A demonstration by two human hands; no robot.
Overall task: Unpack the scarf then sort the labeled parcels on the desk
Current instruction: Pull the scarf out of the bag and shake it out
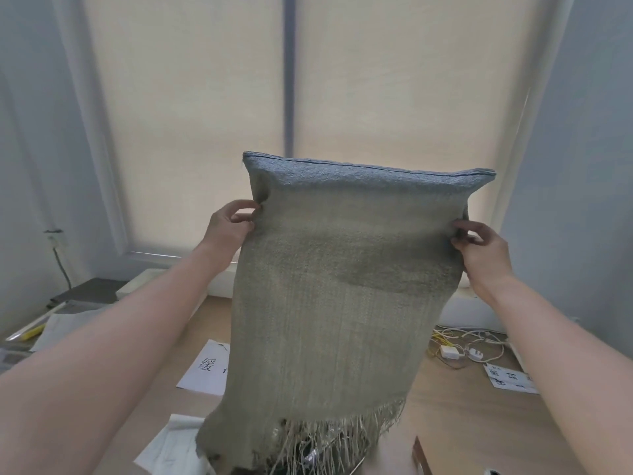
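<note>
A grey-green woven scarf with a blue-grey folded top edge hangs in the air in front of me, its pale fringe dangling low over the wooden desk. My left hand pinches the scarf's left edge near the top. My right hand pinches the right edge at about the same height. The scarf is stretched flat between both hands and hides the middle of the desk. A white sheet with a printed character lies on the desk left of the scarf.
White labelled cards lie at the desk's right. A tangle of cables with white plugs sits behind them. Crumpled white packaging lies at the lower left. Papers and a dark folder are stacked at the far left. A brown box corner shows at the bottom.
</note>
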